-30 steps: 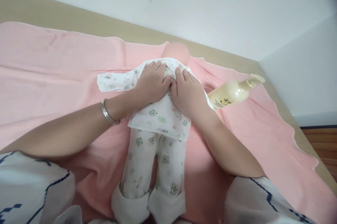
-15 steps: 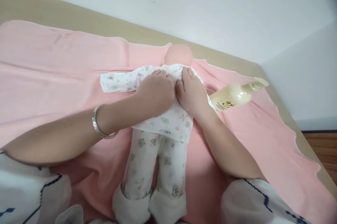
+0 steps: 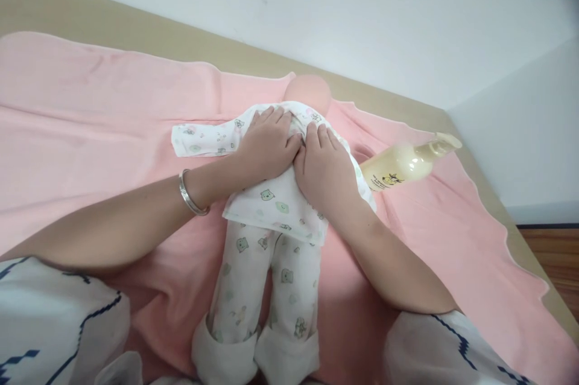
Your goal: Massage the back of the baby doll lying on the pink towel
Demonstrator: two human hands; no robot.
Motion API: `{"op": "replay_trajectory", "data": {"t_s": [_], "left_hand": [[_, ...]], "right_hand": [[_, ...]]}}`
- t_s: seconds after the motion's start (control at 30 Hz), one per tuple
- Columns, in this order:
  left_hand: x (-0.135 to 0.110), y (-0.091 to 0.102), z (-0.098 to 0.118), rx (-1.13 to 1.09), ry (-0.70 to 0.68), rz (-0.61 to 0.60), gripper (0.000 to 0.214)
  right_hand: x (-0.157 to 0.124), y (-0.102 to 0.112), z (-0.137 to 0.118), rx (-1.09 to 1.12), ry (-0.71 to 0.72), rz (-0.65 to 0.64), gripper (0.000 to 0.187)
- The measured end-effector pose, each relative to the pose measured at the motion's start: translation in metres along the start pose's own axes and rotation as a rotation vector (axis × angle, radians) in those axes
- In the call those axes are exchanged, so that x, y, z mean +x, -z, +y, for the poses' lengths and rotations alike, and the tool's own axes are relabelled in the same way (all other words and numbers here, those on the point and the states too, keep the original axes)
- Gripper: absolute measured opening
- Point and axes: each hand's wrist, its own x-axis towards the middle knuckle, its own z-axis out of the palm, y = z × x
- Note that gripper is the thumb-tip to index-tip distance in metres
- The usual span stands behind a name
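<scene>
A baby doll point(image 3: 305, 90) lies on a pink blanket point(image 3: 90, 119), dressed in a white printed shirt point(image 3: 275, 207) and matching trousers point(image 3: 266, 288). My left hand point(image 3: 266, 143) rests flat on the doll's upper body, fingers stretched toward the neck. My right hand point(image 3: 323, 165) lies flat beside it on the doll's right side, thumbs nearly touching. Both hands press on the shirt and hold nothing. A silver bangle point(image 3: 190, 195) circles my left wrist. The doll's sleeve point(image 3: 203, 139) sticks out to the left.
A cream pump bottle point(image 3: 407, 163) lies on the blanket just right of my right hand. A tan surface point(image 3: 136, 29) borders the blanket, with a white wall behind. Wooden floor point(image 3: 556, 258) shows at right. My white, blue-patterned sleeves fill the bottom corners.
Both hands slid back and forth along the doll's chest: curled up near the neck half a second ago, now flattened and slightly lower. The shirt hem shifted with them.
</scene>
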Motion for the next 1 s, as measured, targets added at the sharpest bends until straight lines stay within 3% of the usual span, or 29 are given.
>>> {"op": "replay_trajectory", "data": {"t_s": [0.1, 0.3, 0.5, 0.73, 1.0], "left_hand": [[-0.001, -0.001, 0.000, 0.001, 0.007, 0.027, 0.052], [-0.002, -0.002, -0.001, 0.007, -0.009, 0.052, 0.052], [-0.009, 0.004, 0.012, 0.115, -0.005, -0.010, 0.052], [-0.017, 0.003, 0.019, 0.187, -0.149, 0.001, 0.049], [-0.003, 0.003, 0.006, 0.020, -0.013, -0.022, 0.049]], "right_hand": [[-0.001, -0.001, 0.002, 0.008, 0.030, 0.029, 0.061], [0.013, 0.001, 0.010, 0.156, 0.012, -0.061, 0.065], [0.020, -0.017, 0.023, 0.276, 0.069, 0.047, 0.061], [0.029, -0.028, 0.038, 0.363, 0.190, 0.124, 0.045], [0.023, -0.012, 0.025, 0.298, 0.089, -0.009, 0.062]]}}
